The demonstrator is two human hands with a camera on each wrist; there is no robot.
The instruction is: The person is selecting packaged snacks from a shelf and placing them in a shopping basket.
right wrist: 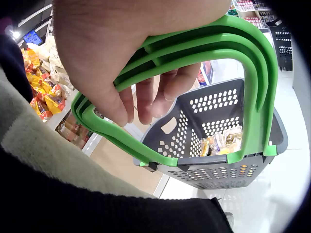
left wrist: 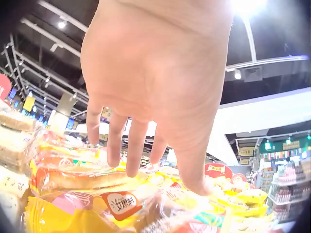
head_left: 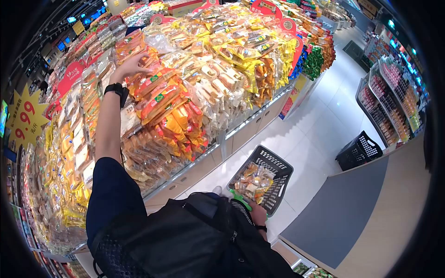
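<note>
My left hand (head_left: 131, 65) reaches up to a sloping display of packaged breads and cakes (head_left: 185, 88), fingers straight. In the left wrist view the left hand (left wrist: 146, 145) hovers with its fingertips (left wrist: 134, 167) just above or touching orange-wrapped bread packs (left wrist: 82, 179). It holds nothing. My right hand (head_left: 257, 216) hangs low and grips the green handles (right wrist: 194, 53) of a grey shopping basket (head_left: 262, 178). In the right wrist view the right hand (right wrist: 131, 87) curls round both handles. The basket (right wrist: 218, 141) holds several wrapped snack packs (right wrist: 221, 143).
A yellow 9.99 price sign (head_left: 25, 118) hangs at the left. An empty black basket (head_left: 359, 150) stands on the white tile floor at the right, beside a shelf rack (head_left: 389, 106). A black bag (head_left: 185, 241) hangs on my chest.
</note>
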